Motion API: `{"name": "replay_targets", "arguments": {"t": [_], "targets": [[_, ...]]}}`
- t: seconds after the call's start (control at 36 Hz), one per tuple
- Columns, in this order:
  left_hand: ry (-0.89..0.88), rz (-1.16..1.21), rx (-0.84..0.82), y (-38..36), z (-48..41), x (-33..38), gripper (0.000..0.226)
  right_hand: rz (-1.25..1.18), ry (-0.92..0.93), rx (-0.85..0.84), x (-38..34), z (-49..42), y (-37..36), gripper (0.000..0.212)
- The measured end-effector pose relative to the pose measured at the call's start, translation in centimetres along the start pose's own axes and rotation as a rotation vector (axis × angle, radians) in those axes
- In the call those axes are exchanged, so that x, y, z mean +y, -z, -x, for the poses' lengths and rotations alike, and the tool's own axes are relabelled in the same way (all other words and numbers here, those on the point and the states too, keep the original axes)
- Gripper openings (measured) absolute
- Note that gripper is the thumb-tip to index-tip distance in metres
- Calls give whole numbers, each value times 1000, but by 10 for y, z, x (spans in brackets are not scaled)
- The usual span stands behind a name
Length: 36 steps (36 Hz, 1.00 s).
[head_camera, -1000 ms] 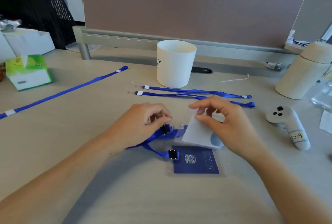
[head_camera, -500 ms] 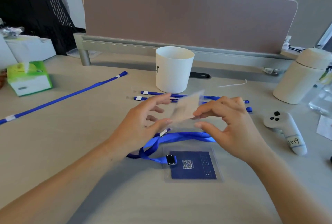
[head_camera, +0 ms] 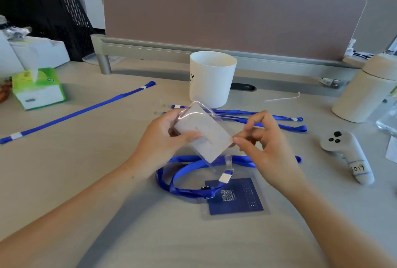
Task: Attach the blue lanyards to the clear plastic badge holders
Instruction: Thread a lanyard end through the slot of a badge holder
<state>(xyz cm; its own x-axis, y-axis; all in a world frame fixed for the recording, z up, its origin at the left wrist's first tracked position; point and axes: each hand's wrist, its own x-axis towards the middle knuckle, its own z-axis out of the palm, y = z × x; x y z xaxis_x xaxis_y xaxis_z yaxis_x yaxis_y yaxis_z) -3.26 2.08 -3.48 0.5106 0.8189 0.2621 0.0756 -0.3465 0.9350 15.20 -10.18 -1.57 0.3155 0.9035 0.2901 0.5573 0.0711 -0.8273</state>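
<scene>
Your left hand [head_camera: 159,141] grips the clear badge holder [head_camera: 203,132] above the desk [head_camera: 86,171], thumb pressed on its face. Your right hand [head_camera: 266,145] pinches its corner, other fingers loosely curled. A blue lanyard [head_camera: 184,173] lies below.

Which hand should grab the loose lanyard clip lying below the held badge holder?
Right. The left hand fully grips the badge holder; the right hand only pinches its corner, nearer the white clip end.
</scene>
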Motion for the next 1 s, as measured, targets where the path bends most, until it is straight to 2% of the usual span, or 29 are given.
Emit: {"name": "replay_targets", "arguments": {"t": [0.08, 0.17, 0.22, 0.28, 0.31, 0.36, 0.44, 0.53, 0.61, 0.69, 0.75, 0.81, 0.86, 0.92, 1.0], "targets": [[-5, 92, 46, -1, -1, 5, 27, -149, -123, -26, 2, -2, -3, 34], [-18, 145, 93, -1, -1, 6, 25, -132, -227, -130, 4, 0, -8, 45], [-12, 158, 121, 1, 0, 6, 23, -112, -250, -186, 4, 0, -11, 26], [-5, 165, 153, 3, 0, 6, 23, -209, -268, -198, 6, -1, -9, 3], [-3, 169, 169, 4, -1, 7, 23, -261, -282, -195, 7, -3, -7, 4], [2, 191, 176, 5, -1, 6, 31, -358, -319, -180, 7, -6, 1, 14], [30, 199, 125, 6, 0, 2, 58, -403, -358, -199, 8, -9, 11, 20], [90, 35, 103, 7, -1, -5, 71, -266, -361, -195, 12, -9, 11, 19], [181, -117, 101, 10, -5, -15, 66, -156, -368, -166, 14, -9, 7, 13], [264, -242, 51, 13, -9, -21, 57, -143, -375, -155, 14, -7, -1, 10], [264, -399, 48, 13, -9, -21, 66, -126, -362, -141, 13, -6, -8, 9], [204, -569, 95, 10, -5, -17, 79, -139, -345, -126, 10, -4, -13, 8], [57, -640, 154, 5, 1, -10, 81, -173, -336, -109, 9, -3, -16, 7], [-117, -631, 199, -2, 6, -4, 68, -181, -317, -81, 9, -1, -17, 7], [-264, -555, 235, -14, 11, 4, 38, -136, -256, -33, 12, 0, -19, 8]]}}
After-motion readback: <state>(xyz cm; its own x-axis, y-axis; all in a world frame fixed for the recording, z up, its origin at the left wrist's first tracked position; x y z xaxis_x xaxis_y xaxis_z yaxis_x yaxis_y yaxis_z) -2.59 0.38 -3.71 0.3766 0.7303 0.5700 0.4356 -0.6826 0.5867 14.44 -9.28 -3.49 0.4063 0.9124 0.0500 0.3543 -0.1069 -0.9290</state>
